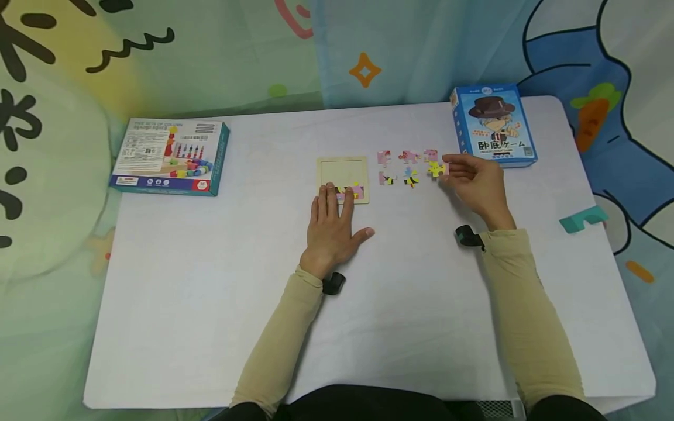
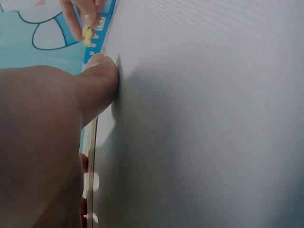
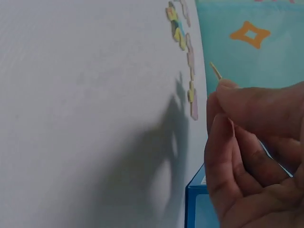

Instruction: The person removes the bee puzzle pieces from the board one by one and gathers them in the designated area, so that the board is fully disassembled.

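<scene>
My left hand (image 1: 332,234) lies flat with its fingers spread, fingertips on the lower part of a shallow wooden puzzle tray (image 1: 342,166). Pink and yellow puzzle pieces (image 1: 358,191) sit along the tray's bottom edge, partly hidden under those fingers. To the right, my right hand (image 1: 476,182) pinches a yellow puzzle piece (image 1: 436,169) between thumb and fingertips. It is raised off the table in the right wrist view, where the puzzle piece (image 3: 215,71) shows edge-on. Several loose pieces (image 1: 408,156) lie in two rows between tray and right hand.
A blue game box (image 1: 492,126) with a cartoon figure stands behind the right hand. At the back left lies a flat toy box (image 1: 169,155). A teal arch-shaped block (image 1: 583,219) is near the right edge of the white table (image 1: 210,304). Printed curtains hang behind.
</scene>
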Demonstrator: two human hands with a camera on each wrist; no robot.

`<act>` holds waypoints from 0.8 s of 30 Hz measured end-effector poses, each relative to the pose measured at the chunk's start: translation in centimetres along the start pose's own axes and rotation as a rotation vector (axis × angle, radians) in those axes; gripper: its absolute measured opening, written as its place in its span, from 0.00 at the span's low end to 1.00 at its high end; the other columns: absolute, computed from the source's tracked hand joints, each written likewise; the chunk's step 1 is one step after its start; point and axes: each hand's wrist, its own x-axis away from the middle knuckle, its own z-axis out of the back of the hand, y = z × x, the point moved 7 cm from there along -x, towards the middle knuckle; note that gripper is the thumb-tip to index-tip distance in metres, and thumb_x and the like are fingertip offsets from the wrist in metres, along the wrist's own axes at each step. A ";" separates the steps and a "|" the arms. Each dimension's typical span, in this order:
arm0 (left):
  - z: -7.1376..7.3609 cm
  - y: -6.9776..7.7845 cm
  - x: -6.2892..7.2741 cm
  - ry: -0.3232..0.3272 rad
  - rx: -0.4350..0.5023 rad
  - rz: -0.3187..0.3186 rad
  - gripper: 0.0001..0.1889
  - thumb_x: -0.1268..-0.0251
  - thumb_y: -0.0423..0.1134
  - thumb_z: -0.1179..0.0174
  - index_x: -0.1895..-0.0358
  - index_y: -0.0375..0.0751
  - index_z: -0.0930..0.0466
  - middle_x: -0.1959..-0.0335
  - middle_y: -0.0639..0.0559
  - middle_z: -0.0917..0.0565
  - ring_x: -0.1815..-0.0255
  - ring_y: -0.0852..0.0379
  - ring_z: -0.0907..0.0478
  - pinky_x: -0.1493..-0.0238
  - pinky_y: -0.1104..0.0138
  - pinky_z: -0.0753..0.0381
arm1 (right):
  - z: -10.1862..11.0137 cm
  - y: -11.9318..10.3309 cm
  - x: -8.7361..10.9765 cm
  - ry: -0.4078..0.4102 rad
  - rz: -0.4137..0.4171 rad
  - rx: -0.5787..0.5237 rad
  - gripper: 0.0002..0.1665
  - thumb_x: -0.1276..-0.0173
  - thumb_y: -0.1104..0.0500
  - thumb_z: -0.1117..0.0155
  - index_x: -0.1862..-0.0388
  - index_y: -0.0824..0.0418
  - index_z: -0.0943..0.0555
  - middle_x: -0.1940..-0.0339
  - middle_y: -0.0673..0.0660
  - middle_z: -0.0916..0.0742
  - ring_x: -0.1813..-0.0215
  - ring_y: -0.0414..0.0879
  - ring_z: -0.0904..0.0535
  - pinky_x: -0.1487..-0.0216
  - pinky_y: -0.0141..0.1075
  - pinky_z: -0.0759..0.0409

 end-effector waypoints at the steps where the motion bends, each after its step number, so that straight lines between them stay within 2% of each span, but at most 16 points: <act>1: 0.0 0.0 0.0 -0.001 0.000 0.002 0.52 0.23 0.72 0.54 0.11 0.45 0.65 0.12 0.33 0.68 0.10 0.37 0.73 0.12 0.48 0.67 | -0.1 0.0 -0.1 -0.007 0.012 0.018 0.25 0.27 0.60 0.27 0.32 0.58 0.16 0.42 0.65 0.11 0.51 0.41 0.15 0.52 0.18 0.21; 7: 0.1 0.0 0.1 0.034 -0.003 -0.003 0.52 0.23 0.72 0.52 0.11 0.45 0.62 0.12 0.32 0.66 0.10 0.37 0.71 0.12 0.49 0.65 | -0.8 -0.1 -0.2 -0.045 0.076 0.124 0.21 0.26 0.64 0.30 0.35 0.61 0.16 0.46 0.67 0.12 0.49 0.54 0.17 0.54 0.24 0.26; 11: 0.3 -0.1 0.1 0.058 0.020 -0.021 0.50 0.22 0.71 0.52 0.12 0.44 0.59 0.12 0.31 0.63 0.10 0.36 0.68 0.12 0.48 0.63 | -1.2 -0.4 -0.1 -0.041 0.115 0.159 0.20 0.27 0.67 0.30 0.38 0.65 0.16 0.49 0.69 0.12 0.52 0.57 0.18 0.56 0.27 0.28; 18: 0.6 -0.5 0.2 0.086 0.073 -0.047 0.47 0.21 0.69 0.52 0.12 0.46 0.54 0.12 0.32 0.58 0.10 0.37 0.66 0.12 0.50 0.63 | -1.6 -0.7 0.0 -0.043 0.095 0.181 0.20 0.27 0.68 0.31 0.37 0.65 0.17 0.48 0.69 0.14 0.53 0.59 0.20 0.54 0.39 0.26; 24: 1.2 -0.5 0.3 0.203 0.138 -0.073 0.40 0.19 0.64 0.49 0.15 0.44 0.44 0.15 0.30 0.50 0.12 0.35 0.57 0.12 0.49 0.55 | -1.9 -1.1 0.0 -0.059 0.112 0.224 0.20 0.26 0.68 0.32 0.37 0.67 0.16 0.49 0.70 0.16 0.51 0.62 0.20 0.50 0.48 0.29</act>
